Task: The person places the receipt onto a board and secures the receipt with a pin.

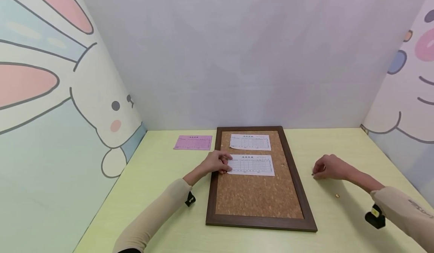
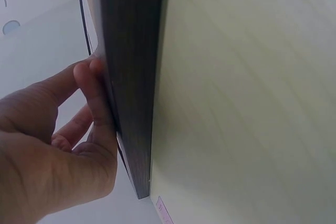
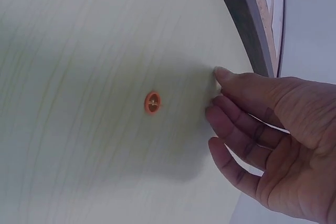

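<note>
My left hand (image 1: 215,162) holds the left edge of a white printed form (image 1: 252,165), which lies on a brown-framed corkboard (image 1: 259,196). In the left wrist view its curled fingers (image 2: 100,103) are beside the dark frame; the paper edge under them is hidden. Over the table right of the board, my right hand (image 1: 330,167) pinches a small pale thumbtack (image 3: 217,86), mostly covered by thumb and forefinger. An orange-rimmed thumbtack (image 3: 152,102) lies on the table near that hand. A second white form (image 1: 250,142) lies higher on the cork.
A pink printed form (image 1: 193,142) lies on the pale yellow table (image 1: 162,204), left of the board. Behind the table rises a plain wall (image 1: 251,76). Side walls with cartoon animals (image 1: 98,102) stand left and right.
</note>
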`<state>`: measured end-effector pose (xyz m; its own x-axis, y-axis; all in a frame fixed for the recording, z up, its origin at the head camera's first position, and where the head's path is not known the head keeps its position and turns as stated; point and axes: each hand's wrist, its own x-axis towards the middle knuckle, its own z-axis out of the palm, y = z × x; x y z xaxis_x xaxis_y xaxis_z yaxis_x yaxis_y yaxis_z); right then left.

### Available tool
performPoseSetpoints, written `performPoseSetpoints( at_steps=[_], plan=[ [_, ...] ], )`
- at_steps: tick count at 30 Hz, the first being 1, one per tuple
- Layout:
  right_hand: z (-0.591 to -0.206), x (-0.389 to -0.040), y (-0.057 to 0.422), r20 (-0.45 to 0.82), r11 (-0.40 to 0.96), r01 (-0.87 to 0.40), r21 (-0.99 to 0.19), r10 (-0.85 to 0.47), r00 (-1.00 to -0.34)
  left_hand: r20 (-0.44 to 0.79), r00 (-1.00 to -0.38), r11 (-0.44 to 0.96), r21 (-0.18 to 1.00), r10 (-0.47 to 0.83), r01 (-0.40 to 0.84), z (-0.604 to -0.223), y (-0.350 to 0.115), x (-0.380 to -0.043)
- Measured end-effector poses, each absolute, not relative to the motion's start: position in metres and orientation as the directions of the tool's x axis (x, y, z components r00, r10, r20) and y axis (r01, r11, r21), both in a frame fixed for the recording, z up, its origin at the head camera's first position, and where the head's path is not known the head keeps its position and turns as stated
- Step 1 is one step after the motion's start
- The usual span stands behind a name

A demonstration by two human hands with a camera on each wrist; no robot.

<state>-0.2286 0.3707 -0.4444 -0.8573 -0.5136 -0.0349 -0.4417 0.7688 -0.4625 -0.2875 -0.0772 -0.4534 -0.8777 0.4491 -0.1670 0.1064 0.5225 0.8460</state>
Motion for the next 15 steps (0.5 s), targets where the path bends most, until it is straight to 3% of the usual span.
performPoseSetpoints(
  at_steps=[15],
  plan=[
    [-0.4437,-0.2262,0.3617,-0.014,0.776,-0.46,-0.431,-0.515,-0.857,-0.162,-0.877,0.514,0.851,0.453,0.109,-0.4542,-0.0776,-0.2881]
  ],
)
